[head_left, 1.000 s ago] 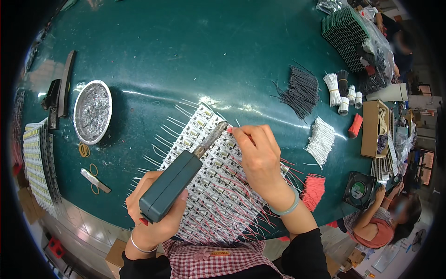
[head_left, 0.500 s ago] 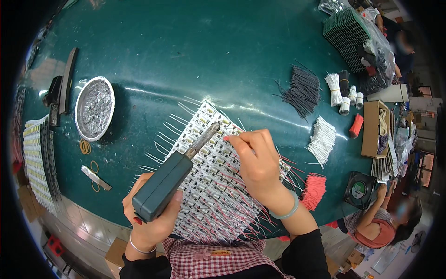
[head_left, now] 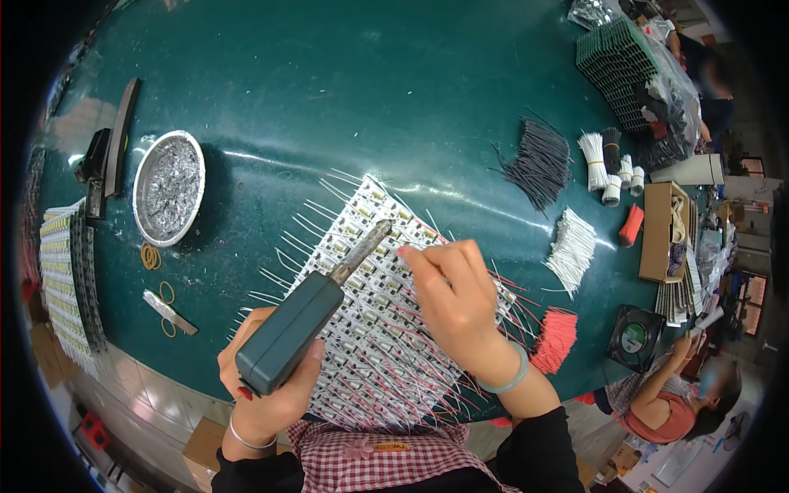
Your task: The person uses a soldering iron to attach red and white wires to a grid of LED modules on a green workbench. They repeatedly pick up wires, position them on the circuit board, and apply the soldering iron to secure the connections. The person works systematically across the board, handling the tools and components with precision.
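My left hand [head_left: 275,409] is wrapped round the handle of a dark green soldering gun [head_left: 289,333]. Its metal tip [head_left: 380,230] slants up and right over a panel of small white circuit boards [head_left: 362,316]. Thin white wires stick out along the panel's left edge, and red and white ones lie over its lower and right parts. Just right of the tip, my right hand [head_left: 460,308] pinches thumb to forefinger above the boards. A thin wire seems to be in that pinch, mostly hidden by the fingers.
Right of the panel lie black [head_left: 536,164], white [head_left: 570,251] and red wire piles [head_left: 555,338], with a small fan [head_left: 635,335] beyond. On the left stand a white bowl of metal scraps [head_left: 170,189], rubber bands [head_left: 150,255] and stacked panels [head_left: 62,283]. A co-worker [head_left: 670,403] sits at right.
My right hand has shifted slightly down and right, and the red wire end at its fingertips no longer shows clearly. The soldering gun has barely moved.
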